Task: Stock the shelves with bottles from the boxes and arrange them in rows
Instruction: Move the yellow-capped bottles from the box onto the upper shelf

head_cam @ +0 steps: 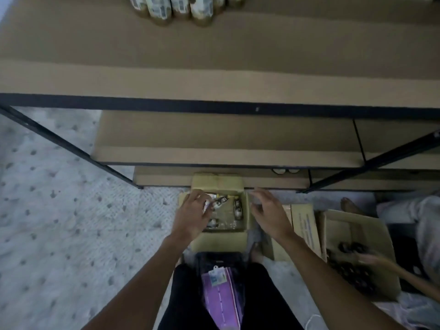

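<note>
Reaching into the box point(219, 241), the left hand point(192, 211) covers bottles point(238, 209) at its left side; whether it grips one cannot be told. The right hand point(267, 211), fingers spread, hovers over the box's right wall. A hasty lift could knock neighbouring bottles over.

The top shelf point(214, 55) is a brown board in a black metal frame, and a cluster of labelled bottles point(181, 8) stands at its far edge. The middle shelf point(214, 139) lies below it. On the lowest shelf point(164, 181), two round lids point(285, 171) just show under the board above. The pale speckled floor point(59, 222) bears an open cardboard box point(219, 241) against the rack, a second box point(306, 225) with blue print just beside it, and a third open box point(345, 225) further right.
</note>
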